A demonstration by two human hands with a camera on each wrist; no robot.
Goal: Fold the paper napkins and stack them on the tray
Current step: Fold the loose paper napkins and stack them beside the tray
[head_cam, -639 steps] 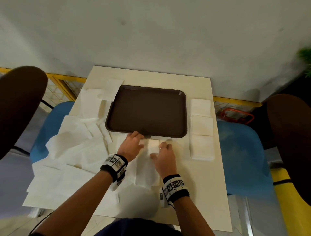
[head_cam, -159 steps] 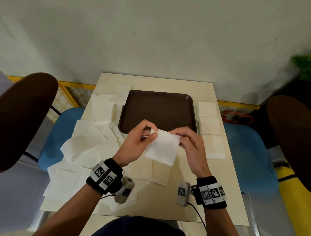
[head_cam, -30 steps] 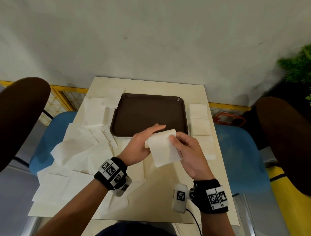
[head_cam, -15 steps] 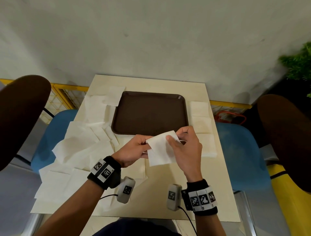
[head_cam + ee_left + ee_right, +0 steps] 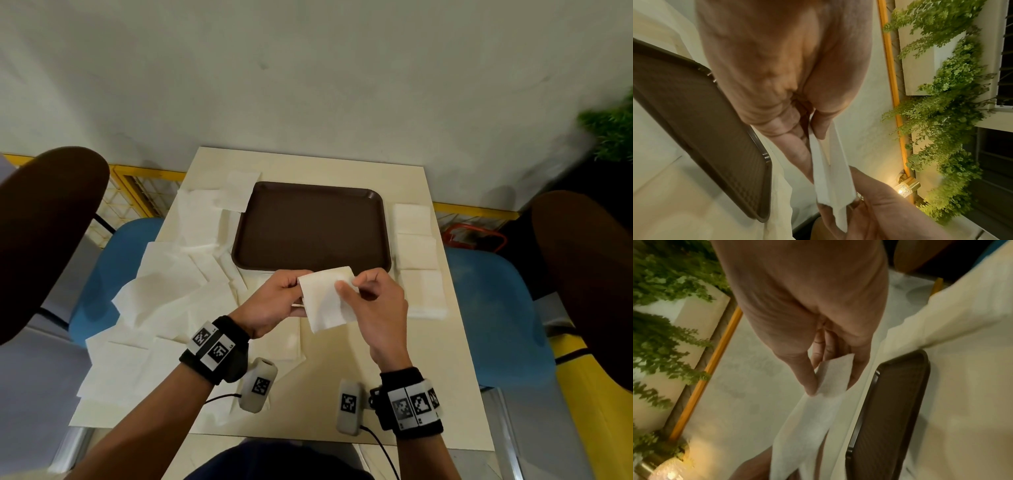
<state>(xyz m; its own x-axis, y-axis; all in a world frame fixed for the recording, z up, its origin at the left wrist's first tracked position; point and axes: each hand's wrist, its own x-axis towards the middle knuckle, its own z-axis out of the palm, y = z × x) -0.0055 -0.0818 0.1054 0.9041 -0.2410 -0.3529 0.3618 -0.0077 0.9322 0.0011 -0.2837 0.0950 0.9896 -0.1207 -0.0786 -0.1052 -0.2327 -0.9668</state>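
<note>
A white paper napkin (image 5: pixel 327 298) hangs folded in the air, just in front of the near edge of the brown tray (image 5: pixel 310 226). My left hand (image 5: pixel 274 303) pinches its left edge. My right hand (image 5: pixel 371 301) pinches its top right corner between thumb and fingers. In the left wrist view the napkin (image 5: pixel 830 170) runs as a thin folded strip from my fingers down to the other hand. In the right wrist view the napkin (image 5: pixel 818 402) sits between thumb and forefinger, beside the tray (image 5: pixel 890 410). Nothing lies on the tray.
Several unfolded napkins (image 5: pixel 164 284) are spread loosely over the table's left side. Three folded napkin stacks (image 5: pixel 416 260) lie in a row right of the tray. Blue chairs (image 5: pixel 493 308) flank the table (image 5: pixel 445 359). A wall stands behind.
Both hands have stayed on the napkin in front of the tray; the right thumb has moved onto the napkin's top right part and the sheet hangs a little more upright.
</note>
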